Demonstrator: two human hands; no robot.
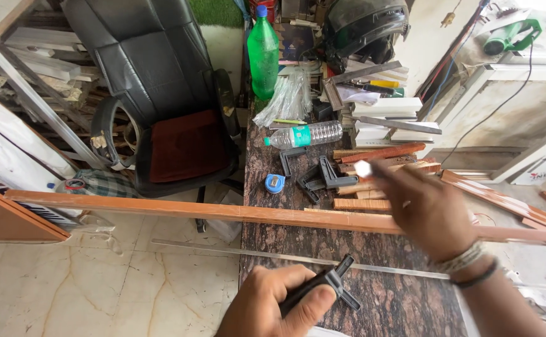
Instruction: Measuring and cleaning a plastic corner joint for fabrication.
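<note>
- Nearest the camera, the left hand [272, 301] is curled around a black plastic bracket piece [330, 286], thumb pressed along its side; the forked end of the piece sticks out past the fingers to the right.
- Above and to the right of it, the right hand [428, 209] is raised and blurred, fingers drawn together on a small white piece [363, 168] at the fingertips; what that piece is cannot be told.
- Between the two hands, a long wooden strip [223, 211] runs across the dark stone countertop [298, 240], with a thin metal strip [254, 253] lying just on the near side of it.
- Beyond the right hand lie more black brackets [320, 178], short wooden offcuts [379, 153], a blue tape measure [275, 183] and a clear plastic bottle [305, 135] on its side.
- Farther back stands a green bottle [263, 55].
- Left of the countertop, past the left hand, stands a black office chair [160, 93].
</note>
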